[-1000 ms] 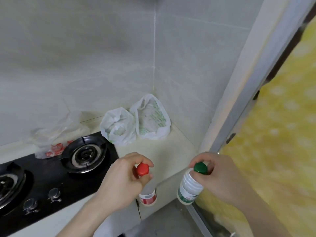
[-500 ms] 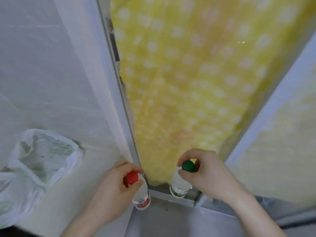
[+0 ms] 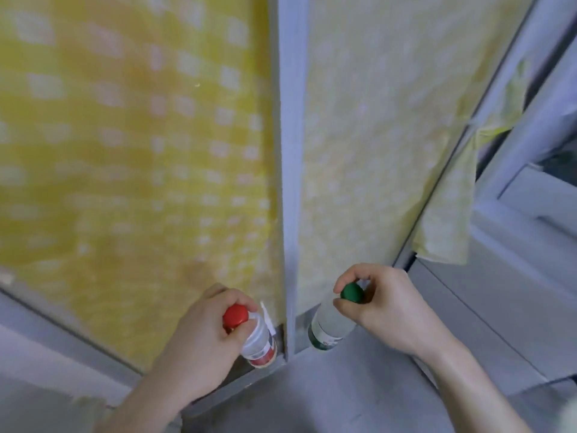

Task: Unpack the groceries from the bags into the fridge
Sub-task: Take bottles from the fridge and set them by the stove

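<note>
Left grip [image 3: 199, 335] holds a red-capped bottle [image 3: 257, 342], right grip [image 3: 384, 304] a green-capped bottle [image 3: 327, 329]; label writing unreadable.

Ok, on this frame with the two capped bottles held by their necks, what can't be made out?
Head view only:
- Label print on the red-capped clear plastic bottle and the green-capped clear plastic bottle: too small and blurred.
- Their necks: covered by the left hand and the right hand.
- Fridge and grocery bags: outside the frame.
- Behind the yellow checked covering: hidden by it.
</note>
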`<state>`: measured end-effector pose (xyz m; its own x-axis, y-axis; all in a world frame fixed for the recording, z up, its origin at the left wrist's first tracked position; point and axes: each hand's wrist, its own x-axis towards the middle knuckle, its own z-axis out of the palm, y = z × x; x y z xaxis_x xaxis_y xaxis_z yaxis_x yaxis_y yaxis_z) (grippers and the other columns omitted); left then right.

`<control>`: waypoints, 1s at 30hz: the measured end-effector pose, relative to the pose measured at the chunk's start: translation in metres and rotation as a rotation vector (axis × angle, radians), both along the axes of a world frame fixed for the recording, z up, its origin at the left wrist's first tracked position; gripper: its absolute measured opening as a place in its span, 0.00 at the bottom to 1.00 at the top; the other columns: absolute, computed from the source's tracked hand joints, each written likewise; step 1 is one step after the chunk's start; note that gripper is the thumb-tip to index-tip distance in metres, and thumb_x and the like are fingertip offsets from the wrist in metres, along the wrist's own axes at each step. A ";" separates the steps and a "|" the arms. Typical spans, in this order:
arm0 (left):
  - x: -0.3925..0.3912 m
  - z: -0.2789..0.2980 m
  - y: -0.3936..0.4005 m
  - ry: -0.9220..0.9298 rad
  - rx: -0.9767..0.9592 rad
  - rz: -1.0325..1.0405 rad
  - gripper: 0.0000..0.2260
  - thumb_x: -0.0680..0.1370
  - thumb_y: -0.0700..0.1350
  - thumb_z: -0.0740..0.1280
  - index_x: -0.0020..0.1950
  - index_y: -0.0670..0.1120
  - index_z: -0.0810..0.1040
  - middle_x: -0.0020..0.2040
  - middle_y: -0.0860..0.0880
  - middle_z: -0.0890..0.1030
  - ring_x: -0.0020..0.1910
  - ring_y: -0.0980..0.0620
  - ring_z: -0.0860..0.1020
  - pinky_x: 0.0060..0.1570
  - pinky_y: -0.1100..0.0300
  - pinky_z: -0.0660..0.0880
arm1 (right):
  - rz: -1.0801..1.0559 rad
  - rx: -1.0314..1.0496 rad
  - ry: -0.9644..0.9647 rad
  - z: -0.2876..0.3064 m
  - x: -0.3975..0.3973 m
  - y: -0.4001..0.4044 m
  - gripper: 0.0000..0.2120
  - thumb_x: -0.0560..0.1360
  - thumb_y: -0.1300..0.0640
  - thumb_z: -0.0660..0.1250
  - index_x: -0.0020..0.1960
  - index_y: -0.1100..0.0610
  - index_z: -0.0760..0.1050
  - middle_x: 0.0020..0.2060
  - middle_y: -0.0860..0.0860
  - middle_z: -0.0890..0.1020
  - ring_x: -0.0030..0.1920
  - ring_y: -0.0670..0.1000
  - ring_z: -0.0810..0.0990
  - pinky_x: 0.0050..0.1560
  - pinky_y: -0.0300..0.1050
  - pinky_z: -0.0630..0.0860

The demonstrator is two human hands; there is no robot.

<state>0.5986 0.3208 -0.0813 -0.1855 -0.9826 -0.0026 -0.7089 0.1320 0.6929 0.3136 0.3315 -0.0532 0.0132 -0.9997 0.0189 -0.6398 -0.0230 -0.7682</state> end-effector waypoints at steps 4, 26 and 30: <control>-0.057 0.003 -0.030 0.074 -0.002 -0.147 0.10 0.75 0.44 0.76 0.45 0.60 0.81 0.49 0.61 0.78 0.42 0.62 0.76 0.41 0.64 0.68 | -0.173 -0.020 0.004 0.003 -0.053 0.017 0.05 0.71 0.55 0.76 0.41 0.46 0.81 0.27 0.39 0.77 0.26 0.45 0.69 0.30 0.33 0.65; -0.348 0.012 -0.169 0.323 0.053 -0.503 0.09 0.73 0.41 0.78 0.44 0.56 0.84 0.46 0.55 0.81 0.34 0.55 0.78 0.35 0.70 0.70 | -0.877 -0.091 -0.004 0.019 -0.273 0.007 0.09 0.70 0.55 0.77 0.42 0.43 0.80 0.27 0.43 0.80 0.28 0.52 0.78 0.34 0.43 0.75; -0.393 0.006 -0.202 0.400 0.130 -0.585 0.10 0.74 0.41 0.77 0.46 0.56 0.83 0.46 0.54 0.82 0.36 0.53 0.79 0.40 0.60 0.75 | -1.095 -0.149 -0.108 0.019 -0.289 -0.006 0.07 0.72 0.57 0.77 0.39 0.48 0.81 0.35 0.44 0.83 0.28 0.54 0.83 0.37 0.52 0.82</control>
